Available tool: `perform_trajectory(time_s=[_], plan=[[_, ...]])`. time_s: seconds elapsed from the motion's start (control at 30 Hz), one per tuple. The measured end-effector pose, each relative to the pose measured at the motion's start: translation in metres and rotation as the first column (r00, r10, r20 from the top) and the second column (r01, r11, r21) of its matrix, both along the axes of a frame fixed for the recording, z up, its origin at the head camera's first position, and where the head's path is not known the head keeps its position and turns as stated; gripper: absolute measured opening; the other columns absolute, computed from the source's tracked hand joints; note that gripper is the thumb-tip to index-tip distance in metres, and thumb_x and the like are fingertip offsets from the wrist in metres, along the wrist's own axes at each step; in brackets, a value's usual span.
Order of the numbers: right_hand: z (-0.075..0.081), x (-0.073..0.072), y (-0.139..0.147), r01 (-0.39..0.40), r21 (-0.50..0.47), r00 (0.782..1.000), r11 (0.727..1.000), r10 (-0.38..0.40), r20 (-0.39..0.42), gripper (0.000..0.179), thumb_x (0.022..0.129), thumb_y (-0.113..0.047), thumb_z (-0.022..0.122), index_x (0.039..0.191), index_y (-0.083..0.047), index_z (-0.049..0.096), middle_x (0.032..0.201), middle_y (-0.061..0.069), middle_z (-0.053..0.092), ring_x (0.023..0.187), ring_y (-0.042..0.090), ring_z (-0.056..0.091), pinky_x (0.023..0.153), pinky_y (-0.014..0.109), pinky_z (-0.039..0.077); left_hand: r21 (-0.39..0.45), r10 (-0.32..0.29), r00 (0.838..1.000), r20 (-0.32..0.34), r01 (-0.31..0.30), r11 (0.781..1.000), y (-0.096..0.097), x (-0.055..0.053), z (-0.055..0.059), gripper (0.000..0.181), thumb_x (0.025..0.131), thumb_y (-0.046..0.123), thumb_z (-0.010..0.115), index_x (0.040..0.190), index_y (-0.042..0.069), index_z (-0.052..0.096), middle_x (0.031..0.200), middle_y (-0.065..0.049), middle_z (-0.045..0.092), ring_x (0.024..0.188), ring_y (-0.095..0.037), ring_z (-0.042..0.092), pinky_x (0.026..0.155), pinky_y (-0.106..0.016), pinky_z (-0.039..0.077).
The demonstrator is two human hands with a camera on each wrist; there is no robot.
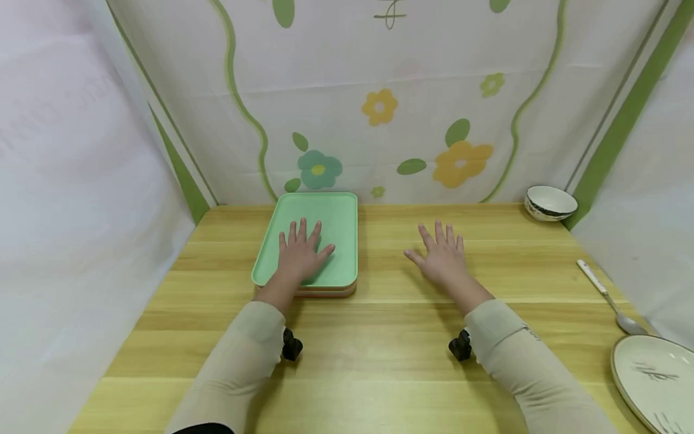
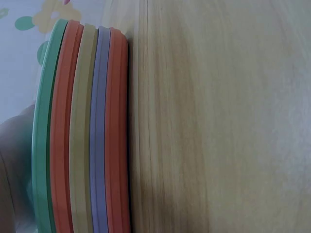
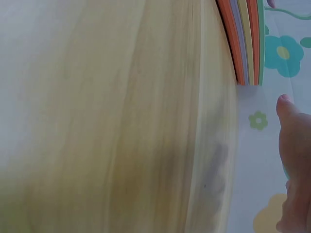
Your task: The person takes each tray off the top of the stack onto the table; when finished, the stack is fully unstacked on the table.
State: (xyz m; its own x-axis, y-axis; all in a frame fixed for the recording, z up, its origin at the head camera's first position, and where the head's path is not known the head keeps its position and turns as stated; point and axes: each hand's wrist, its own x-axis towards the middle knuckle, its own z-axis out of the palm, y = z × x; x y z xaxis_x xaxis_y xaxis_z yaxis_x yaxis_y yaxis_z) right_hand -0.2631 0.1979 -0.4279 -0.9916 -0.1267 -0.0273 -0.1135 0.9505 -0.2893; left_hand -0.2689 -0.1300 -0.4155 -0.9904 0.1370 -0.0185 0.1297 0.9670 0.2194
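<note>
A stack of rectangular trays (image 2: 80,126) lies on the table, a green tray (image 1: 336,223) on top with orange, yellow and purple ones beneath. My left hand (image 1: 300,256), fingers spread, is over the front part of the green tray. In the left wrist view that hand (image 2: 14,160) shows only partly behind the green rim. To the right of the stack, my right hand (image 1: 441,256) is spread above the bare wood, holding nothing. The right wrist view shows this hand (image 3: 295,150) raised off the table, its thumb towards the trays (image 3: 245,43).
The wooden table (image 1: 379,361) backs onto a flower-patterned curtain (image 1: 336,96). A small bowl (image 1: 550,203) stands in the far right corner. Along the right edge lie a spoon (image 1: 604,292) with a white handle and a plate (image 1: 656,386), partly out of frame.
</note>
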Motion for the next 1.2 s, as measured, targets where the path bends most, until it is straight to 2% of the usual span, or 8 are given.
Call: perform_trajectory(time_s=[0.27,0.37,0.43,0.6,0.8,0.93,1.07,1.2], plan=[[0.001,0.008,-0.008,-0.013,-0.014,1.000,1.000,0.013,0.000,0.093,0.092,-0.076,0.030,0.160,-0.018,0.005,0.163,0.022,-0.009,0.150,0.045,-0.010,0.122,0.063,-0.003,0.062,0.034,0.999,-0.010,-0.033,0.998,-0.014,0.004,-0.001,0.079,0.098,0.066,0.031,0.160,0.021,0.009,0.165,-0.018,-0.002,0.152,-0.040,-0.004,0.122,-0.063,-0.002],[-0.001,0.014,-0.016,-0.030,-0.076,1.000,0.997,0.030,0.000,0.094,0.093,-0.074,0.034,0.160,-0.016,0.003,0.163,0.024,-0.006,0.150,0.045,-0.004,0.122,0.062,0.004,0.138,0.040,0.999,-0.024,-0.036,0.990,-0.029,0.012,0.001,0.082,0.098,0.064,0.035,0.160,0.016,0.010,0.164,-0.022,0.000,0.152,-0.042,-0.003,0.122,-0.063,0.000],[-0.002,0.019,-0.023,-0.037,-0.153,0.999,0.988,0.040,0.019,0.095,0.092,-0.074,0.037,0.160,-0.016,0.001,0.164,0.023,-0.006,0.151,0.044,-0.001,0.121,0.064,0.011,0.228,0.039,0.999,-0.027,-0.032,0.973,-0.041,0.019,0.002,0.084,0.099,0.061,0.039,0.159,0.011,0.010,0.164,-0.024,0.001,0.151,-0.042,-0.004,0.122,-0.063,0.001],[-0.009,0.030,-0.042,-0.039,-0.382,0.996,0.923,0.066,0.057,0.097,0.091,-0.069,0.049,0.160,-0.016,0.004,0.165,0.018,-0.001,0.150,0.044,0.007,0.116,0.069,0.020,0.470,0.043,0.999,0.013,-0.044,0.882,-0.075,0.042,0.002,0.093,0.097,0.055,0.052,0.158,0.005,0.004,0.164,-0.022,-0.002,0.152,-0.041,-0.002,0.122,-0.063,0.007],[-0.018,0.038,-0.065,-0.066,-0.541,0.990,0.838,0.121,0.067,0.094,0.093,-0.048,0.063,0.159,-0.011,0.008,0.164,0.018,0.010,0.148,0.043,0.020,0.118,0.063,0.024,0.609,0.065,0.989,0.131,-0.132,0.782,-0.106,0.065,-0.007,0.106,0.091,0.048,0.067,0.158,0.010,-0.006,0.165,-0.020,0.001,0.150,-0.045,0.007,0.120,-0.066,0.015],[-0.022,0.042,-0.078,-0.058,-0.620,0.983,0.782,0.154,0.102,0.097,0.091,-0.045,0.068,0.159,-0.011,0.009,0.160,0.023,0.020,0.144,0.044,0.029,0.117,0.059,0.031,0.691,0.037,0.984,0.175,-0.150,0.707,-0.116,0.072,-0.015,0.112,0.088,0.040,0.073,0.158,0.011,-0.010,0.164,-0.023,0.003,0.149,-0.045,0.011,0.120,-0.062,0.019],[-0.027,0.046,-0.091,-0.023,-0.700,0.975,0.714,0.172,0.144,0.101,0.086,-0.049,0.071,0.159,-0.015,0.011,0.157,0.025,0.028,0.143,0.042,0.033,0.116,0.055,0.034,0.781,-0.015,0.988,0.156,-0.114,0.614,-0.119,0.076,-0.025,0.110,0.088,0.025,0.075,0.157,0.004,-0.009,0.163,-0.023,0.009,0.149,-0.041,0.015,0.122,-0.058,0.018],[-0.034,0.049,-0.103,-0.018,-0.752,0.968,0.659,0.199,0.151,0.101,0.086,-0.049,0.072,0.159,-0.013,0.012,0.155,0.026,0.032,0.139,0.043,0.039,0.114,0.052,0.038,0.805,-0.023,0.992,0.125,-0.088,0.586,-0.118,0.076,-0.031,0.103,0.089,0.018,0.074,0.156,-0.001,-0.001,0.162,-0.024,0.015,0.148,-0.040,0.019,0.122,-0.058,0.018]])
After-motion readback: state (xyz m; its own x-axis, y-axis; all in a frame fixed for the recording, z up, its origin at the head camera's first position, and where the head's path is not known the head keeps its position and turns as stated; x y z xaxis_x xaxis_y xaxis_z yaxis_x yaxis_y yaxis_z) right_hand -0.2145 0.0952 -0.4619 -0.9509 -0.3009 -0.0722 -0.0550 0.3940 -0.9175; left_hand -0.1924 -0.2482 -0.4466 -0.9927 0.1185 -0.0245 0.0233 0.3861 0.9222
